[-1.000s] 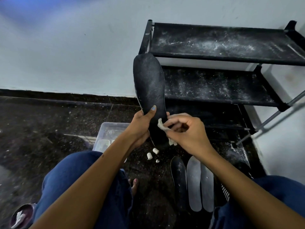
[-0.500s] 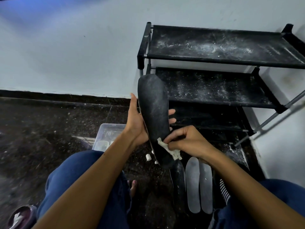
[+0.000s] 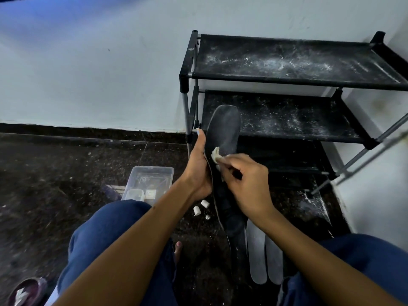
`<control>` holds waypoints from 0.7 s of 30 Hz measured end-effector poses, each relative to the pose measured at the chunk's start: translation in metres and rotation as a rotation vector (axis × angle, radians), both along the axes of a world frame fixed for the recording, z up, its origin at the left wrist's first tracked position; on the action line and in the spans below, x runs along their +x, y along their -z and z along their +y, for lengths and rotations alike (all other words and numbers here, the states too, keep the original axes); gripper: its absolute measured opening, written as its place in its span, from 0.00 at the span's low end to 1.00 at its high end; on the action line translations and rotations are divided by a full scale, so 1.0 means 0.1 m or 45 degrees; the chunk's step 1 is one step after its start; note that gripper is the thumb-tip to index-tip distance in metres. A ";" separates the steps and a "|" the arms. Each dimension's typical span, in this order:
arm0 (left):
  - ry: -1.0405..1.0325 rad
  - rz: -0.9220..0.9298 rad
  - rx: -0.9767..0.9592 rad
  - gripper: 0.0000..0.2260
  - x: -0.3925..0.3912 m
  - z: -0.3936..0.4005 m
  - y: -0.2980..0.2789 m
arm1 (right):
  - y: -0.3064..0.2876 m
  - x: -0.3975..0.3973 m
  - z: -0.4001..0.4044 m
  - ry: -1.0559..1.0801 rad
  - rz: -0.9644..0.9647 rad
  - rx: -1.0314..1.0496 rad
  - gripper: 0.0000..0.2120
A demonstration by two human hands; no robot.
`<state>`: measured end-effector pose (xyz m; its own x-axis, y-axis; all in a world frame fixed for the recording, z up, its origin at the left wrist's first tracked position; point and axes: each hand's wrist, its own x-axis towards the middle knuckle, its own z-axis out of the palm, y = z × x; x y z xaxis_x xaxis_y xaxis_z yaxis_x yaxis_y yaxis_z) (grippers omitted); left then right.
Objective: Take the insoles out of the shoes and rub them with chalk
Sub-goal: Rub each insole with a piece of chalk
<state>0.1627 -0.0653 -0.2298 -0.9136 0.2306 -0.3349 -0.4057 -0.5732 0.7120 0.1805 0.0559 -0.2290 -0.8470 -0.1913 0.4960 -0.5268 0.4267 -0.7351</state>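
A dark insole [image 3: 225,131] stands upright in front of me, its toe end up. My left hand [image 3: 197,166] supports it from the left edge and behind, thumb stretched up along the rim. My right hand [image 3: 245,184] pinches a white piece of chalk [image 3: 216,154] and presses it against the insole's middle. Two grey insoles [image 3: 265,255] lie side by side on the floor by my right knee. A black insole or shoe [image 3: 235,226] lies beside them, partly hidden by the held insole.
Loose chalk bits [image 3: 201,207] lie on the dark floor [image 3: 55,184]. A clear plastic box [image 3: 150,184] sits near my left knee. A black shoe rack [image 3: 298,69] dusted white stands against the wall. A sandal [image 3: 26,292] shows at bottom left.
The insole has dropped lower and my left hand has shifted up along its left edge. My right hand has moved the chalk from the heel end up to the middle.
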 end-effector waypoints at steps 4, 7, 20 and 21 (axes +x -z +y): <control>0.061 0.018 -0.077 0.41 0.01 0.02 0.03 | -0.01 -0.04 0.03 -0.050 0.046 0.066 0.08; 0.086 0.030 -0.090 0.39 0.03 0.04 0.04 | -0.04 -0.17 0.10 0.046 0.156 0.206 0.08; 0.129 -0.030 -0.038 0.40 0.05 0.06 0.05 | -0.09 -0.24 0.17 0.156 0.173 0.198 0.07; 0.117 -0.041 -0.052 0.40 0.05 0.06 0.05 | -0.08 -0.22 0.16 0.133 0.183 0.215 0.08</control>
<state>0.1674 -0.0595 -0.2351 -0.8777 0.2985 -0.3750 -0.4785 -0.5029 0.7198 0.1589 0.0718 -0.2206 -0.7894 -0.1967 0.5815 -0.5675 0.5948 -0.5693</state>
